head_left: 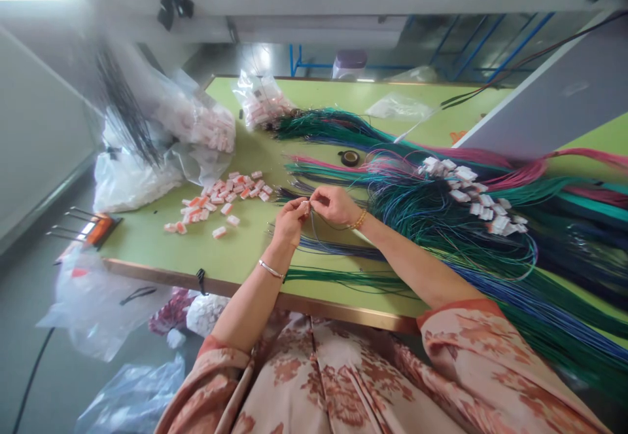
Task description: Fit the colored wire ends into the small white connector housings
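Note:
My left hand [288,222] is closed, pinching a small white connector housing [305,205] that is mostly hidden by the fingers. Touching it from the right, my right hand [336,204] pinches the end of a thin dark wire [314,224], which loops down beneath the hands. To the left lies a loose pile of white and orange connector housings [228,192]. Bundles of green wires [343,278] and blue wires [338,247] lie under and beside my forearms. On the right, a cluster of white connectors [478,198] rests on the wires.
Plastic bags of connectors [213,126] stand at the left, with another bag [262,100] at the back. A roll of black tape [349,158] lies behind my hands. An orange holder with metal prongs [101,230] sits at the left table edge. A shelf [314,2] spans above.

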`<act>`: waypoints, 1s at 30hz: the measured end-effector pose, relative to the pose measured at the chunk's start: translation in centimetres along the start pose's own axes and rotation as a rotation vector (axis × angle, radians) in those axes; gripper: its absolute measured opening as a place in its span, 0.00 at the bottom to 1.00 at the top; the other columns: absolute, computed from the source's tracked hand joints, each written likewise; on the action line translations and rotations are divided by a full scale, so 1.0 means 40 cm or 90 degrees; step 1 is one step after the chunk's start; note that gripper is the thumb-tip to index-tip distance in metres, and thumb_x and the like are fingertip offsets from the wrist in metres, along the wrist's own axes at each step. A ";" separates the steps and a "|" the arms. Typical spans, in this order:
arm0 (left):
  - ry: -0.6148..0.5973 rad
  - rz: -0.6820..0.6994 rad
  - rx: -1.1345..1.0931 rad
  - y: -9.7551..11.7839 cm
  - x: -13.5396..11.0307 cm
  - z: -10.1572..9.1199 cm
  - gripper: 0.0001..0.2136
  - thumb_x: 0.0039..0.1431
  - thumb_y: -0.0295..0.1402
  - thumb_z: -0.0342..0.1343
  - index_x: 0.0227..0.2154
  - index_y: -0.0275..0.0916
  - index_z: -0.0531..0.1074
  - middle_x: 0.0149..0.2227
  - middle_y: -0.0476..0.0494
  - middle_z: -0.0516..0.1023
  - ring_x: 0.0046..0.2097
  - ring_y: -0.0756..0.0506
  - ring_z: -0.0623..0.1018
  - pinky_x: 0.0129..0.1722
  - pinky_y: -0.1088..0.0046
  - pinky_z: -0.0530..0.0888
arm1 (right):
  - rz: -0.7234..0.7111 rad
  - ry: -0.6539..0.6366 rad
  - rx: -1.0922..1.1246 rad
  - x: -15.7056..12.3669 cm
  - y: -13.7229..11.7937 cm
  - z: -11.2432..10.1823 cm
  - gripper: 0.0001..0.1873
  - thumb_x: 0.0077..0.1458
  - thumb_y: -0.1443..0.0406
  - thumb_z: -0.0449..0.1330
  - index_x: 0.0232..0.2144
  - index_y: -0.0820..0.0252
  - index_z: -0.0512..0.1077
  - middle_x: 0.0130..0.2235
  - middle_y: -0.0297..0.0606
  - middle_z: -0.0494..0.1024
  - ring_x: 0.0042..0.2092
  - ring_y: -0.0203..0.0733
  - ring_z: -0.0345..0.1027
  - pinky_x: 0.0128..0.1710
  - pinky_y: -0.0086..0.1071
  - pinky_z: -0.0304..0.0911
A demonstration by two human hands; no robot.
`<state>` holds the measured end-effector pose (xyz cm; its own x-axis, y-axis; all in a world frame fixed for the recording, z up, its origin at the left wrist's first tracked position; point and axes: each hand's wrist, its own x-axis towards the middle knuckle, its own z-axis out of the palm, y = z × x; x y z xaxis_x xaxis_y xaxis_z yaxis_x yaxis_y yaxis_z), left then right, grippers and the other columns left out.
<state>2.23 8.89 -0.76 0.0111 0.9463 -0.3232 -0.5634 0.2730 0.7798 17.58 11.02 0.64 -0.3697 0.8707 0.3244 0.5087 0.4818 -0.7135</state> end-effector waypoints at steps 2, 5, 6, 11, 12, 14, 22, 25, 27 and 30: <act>-0.001 0.002 -0.004 0.004 0.001 0.002 0.11 0.39 0.27 0.69 0.28 0.33 0.76 0.25 0.48 0.76 0.27 0.55 0.70 0.31 0.75 0.66 | 0.001 -0.014 -0.016 0.002 0.001 -0.008 0.05 0.50 0.66 0.56 0.28 0.62 0.71 0.26 0.33 0.73 0.26 0.33 0.60 0.29 0.27 0.55; 0.005 0.002 0.004 0.003 0.003 0.005 0.10 0.39 0.26 0.69 0.28 0.33 0.76 0.25 0.49 0.76 0.26 0.55 0.70 0.31 0.75 0.66 | -0.016 -0.013 -0.052 0.001 0.004 -0.007 0.04 0.49 0.67 0.56 0.26 0.61 0.70 0.25 0.33 0.72 0.26 0.33 0.60 0.29 0.27 0.54; 0.010 0.003 0.011 0.001 0.003 0.005 0.10 0.39 0.26 0.69 0.28 0.34 0.76 0.25 0.49 0.76 0.26 0.55 0.70 0.31 0.75 0.66 | -0.018 -0.012 -0.058 -0.002 0.005 -0.001 0.04 0.49 0.66 0.56 0.26 0.61 0.70 0.25 0.33 0.72 0.26 0.33 0.60 0.29 0.27 0.54; 0.027 0.006 0.060 -0.010 0.002 0.005 0.11 0.38 0.27 0.70 0.27 0.34 0.76 0.23 0.50 0.75 0.25 0.54 0.70 0.30 0.75 0.65 | 0.002 -0.008 -0.061 -0.016 -0.003 0.016 0.05 0.49 0.65 0.56 0.25 0.61 0.70 0.24 0.33 0.72 0.26 0.33 0.59 0.28 0.28 0.53; 0.027 0.007 0.057 -0.010 0.002 0.005 0.11 0.38 0.27 0.70 0.28 0.34 0.76 0.23 0.49 0.75 0.26 0.54 0.71 0.31 0.75 0.65 | 0.006 -0.015 -0.056 -0.012 -0.006 0.009 0.06 0.50 0.64 0.56 0.25 0.61 0.70 0.24 0.33 0.72 0.25 0.33 0.59 0.28 0.28 0.53; 0.032 0.009 0.042 -0.009 0.003 0.005 0.11 0.38 0.28 0.69 0.28 0.34 0.76 0.25 0.49 0.76 0.27 0.54 0.71 0.32 0.74 0.66 | 0.007 -0.022 -0.039 0.013 -0.004 -0.020 0.08 0.51 0.63 0.56 0.26 0.61 0.72 0.25 0.33 0.73 0.26 0.33 0.60 0.29 0.27 0.55; 0.017 0.013 0.057 -0.008 -0.001 0.006 0.12 0.39 0.30 0.69 0.29 0.35 0.75 0.26 0.48 0.75 0.28 0.54 0.71 0.34 0.74 0.67 | 0.181 0.068 -0.211 0.267 0.127 -0.131 0.09 0.51 0.67 0.58 0.31 0.64 0.78 0.33 0.41 0.80 0.34 0.39 0.70 0.37 0.29 0.61; 0.019 0.016 0.056 -0.008 -0.006 0.007 0.13 0.38 0.31 0.69 0.29 0.35 0.74 0.26 0.48 0.75 0.28 0.54 0.71 0.34 0.73 0.66 | 0.232 0.032 -0.273 0.345 0.165 -0.100 0.09 0.49 0.69 0.58 0.32 0.63 0.79 0.36 0.43 0.81 0.38 0.41 0.72 0.40 0.29 0.62; 0.021 0.012 0.055 -0.006 -0.009 0.006 0.14 0.38 0.32 0.69 0.29 0.35 0.74 0.26 0.48 0.75 0.28 0.53 0.71 0.34 0.73 0.66 | 0.277 0.015 -0.281 0.379 0.178 -0.071 0.09 0.48 0.70 0.59 0.32 0.62 0.79 0.38 0.44 0.81 0.40 0.41 0.72 0.41 0.29 0.62; 0.014 0.005 0.055 -0.005 -0.011 0.004 0.14 0.38 0.33 0.70 0.30 0.35 0.74 0.26 0.48 0.75 0.29 0.53 0.71 0.35 0.73 0.66 | 0.331 0.002 -0.257 0.410 0.189 -0.032 0.09 0.47 0.69 0.61 0.33 0.60 0.80 0.39 0.42 0.82 0.40 0.41 0.73 0.41 0.29 0.63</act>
<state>2.46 8.44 -0.67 -0.0116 0.9446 -0.3279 -0.4906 0.2804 0.8251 16.36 29.07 1.36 0.0048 1.0000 0.0029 0.8725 -0.0027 -0.4886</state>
